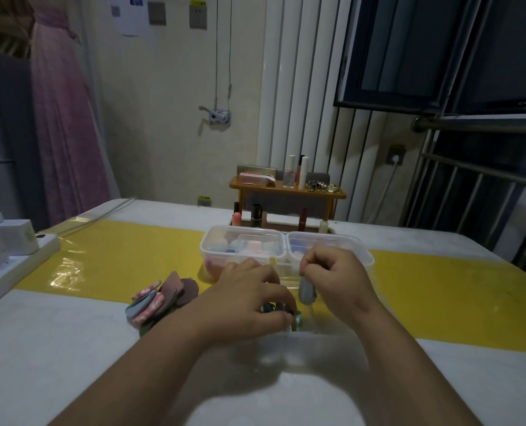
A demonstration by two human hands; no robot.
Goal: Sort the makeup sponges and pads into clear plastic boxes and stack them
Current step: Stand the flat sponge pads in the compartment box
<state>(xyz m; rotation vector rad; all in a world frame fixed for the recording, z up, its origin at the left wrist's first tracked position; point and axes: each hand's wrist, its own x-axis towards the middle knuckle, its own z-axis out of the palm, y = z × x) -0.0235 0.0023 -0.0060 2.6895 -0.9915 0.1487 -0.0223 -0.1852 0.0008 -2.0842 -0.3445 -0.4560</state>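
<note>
Two clear plastic boxes stand side by side past my hands: the left box (208, 245) holds pastel sponges, and the right box (364, 252) is partly hidden by my right hand. A third clear box (326, 327) lies near me under both hands. My left hand (249, 298) curls over greenish pads (297, 319) at that box. My right hand (337, 279) pinches a grey-blue pad (307, 291), hanging it over the near box. A loose pile of pink, brown and blue pads (160, 298) lies left of my left hand.
A white power strip with chargers (9, 250) sits at the table's left edge. Behind the boxes stands a small wooden shelf (286, 192) with lipsticks and bottles. A yellow strip (117, 256) crosses the white table.
</note>
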